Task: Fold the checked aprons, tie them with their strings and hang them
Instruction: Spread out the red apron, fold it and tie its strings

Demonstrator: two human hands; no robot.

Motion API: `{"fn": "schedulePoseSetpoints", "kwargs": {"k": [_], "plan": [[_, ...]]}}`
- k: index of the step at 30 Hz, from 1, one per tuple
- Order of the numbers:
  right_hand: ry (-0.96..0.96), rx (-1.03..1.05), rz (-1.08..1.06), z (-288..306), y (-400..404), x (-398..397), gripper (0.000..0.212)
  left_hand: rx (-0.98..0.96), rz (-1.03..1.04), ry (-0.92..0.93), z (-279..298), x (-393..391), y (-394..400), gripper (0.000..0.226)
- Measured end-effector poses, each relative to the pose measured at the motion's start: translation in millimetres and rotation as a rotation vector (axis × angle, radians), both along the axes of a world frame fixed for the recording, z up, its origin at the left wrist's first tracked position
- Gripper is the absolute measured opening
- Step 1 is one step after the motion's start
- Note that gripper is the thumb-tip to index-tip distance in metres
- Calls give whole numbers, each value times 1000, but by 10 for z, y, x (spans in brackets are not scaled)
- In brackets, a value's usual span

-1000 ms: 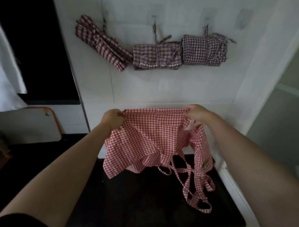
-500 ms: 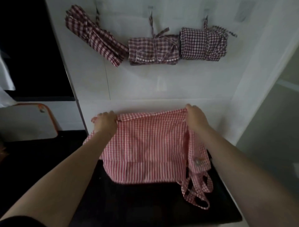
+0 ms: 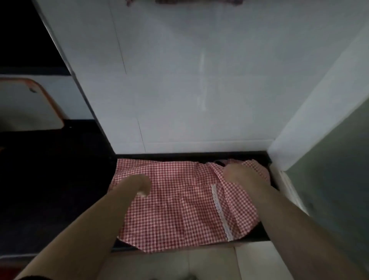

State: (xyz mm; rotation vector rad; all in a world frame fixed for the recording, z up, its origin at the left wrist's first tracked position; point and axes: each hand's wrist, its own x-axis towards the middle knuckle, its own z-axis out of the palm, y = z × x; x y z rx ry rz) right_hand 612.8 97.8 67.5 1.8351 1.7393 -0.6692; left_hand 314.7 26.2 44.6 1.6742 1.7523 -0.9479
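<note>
The red checked apron (image 3: 179, 201) lies spread on the black counter (image 3: 191, 155) against the white wall, with its white lace trim (image 3: 219, 209) on the right side. My left hand (image 3: 139, 184) sits on the apron's left part; its fingers look curled under and it is blurred, so its hold is unclear. At the top right corner my right hand (image 3: 240, 175) has cloth bunched around its fingers. Bottom edges of the hung checked aprons (image 3: 199, 1) peek in at the top of the frame.
A white board with an orange rim (image 3: 50, 100) leans at the left behind a dark counter area. A white wall corner (image 3: 299, 130) closes the right side. A pale cupboard front (image 3: 199, 263) lies below the counter edge.
The apron went from being held up by its top corners to lying on the counter. Both hands came down with it, and my view tilted down, so the hung aprons nearly left the frame.
</note>
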Motion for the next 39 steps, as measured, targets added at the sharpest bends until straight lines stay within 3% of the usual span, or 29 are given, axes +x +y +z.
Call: {"fn": "schedulePoseSetpoints", "kwargs": {"k": [3, 7, 8, 11, 13, 18, 20, 22, 25, 26, 28, 31, 36, 39], "plan": [[213, 81, 123, -643, -205, -66, 59, 312, 151, -175, -701, 96, -82, 54], [187, -36, 126, -1226, -307, 68, 107, 113, 207, -210, -1208, 250, -217, 88], [163, -30, 91, -1337, -304, 118, 105, 110, 207, -185, -1264, 257, -240, 96], [161, 216, -15, -1455, -254, 198, 63, 131, 218, -161, -1292, 285, -218, 108], [163, 330, -94, -1422, -177, 252, 46, 138, 248, -157, -1249, 321, -164, 111], [187, 190, -226, -1291, 20, 376, 55, 89, 308, -57, -1186, 378, 63, 118], [186, 153, -259, -1159, 119, 365, 55, 78, 313, 93, -1134, 414, 152, 105], [135, 203, -235, -1010, 187, 396, 54, 157, 349, 191, -1067, 513, 244, 79], [164, 427, -53, -871, 173, 561, 45, 477, 328, 54, -1088, 787, 309, 48], [258, 415, -3, -875, 156, 618, 45, 513, 324, -62, -1107, 912, 296, 51], [381, 248, 71, -916, 126, 688, 45, 407, 307, -209, -1162, 1152, 227, 81], [237, 119, 108, -976, 118, 726, 40, 224, 240, -146, -1285, 1306, 120, 125], [-59, 86, 34, -849, 115, 925, 40, 209, 293, -122, -1296, 985, 117, 136], [-151, -75, -4, -689, 129, 907, 36, 167, 291, -3, -1217, 744, 102, 140]]}}
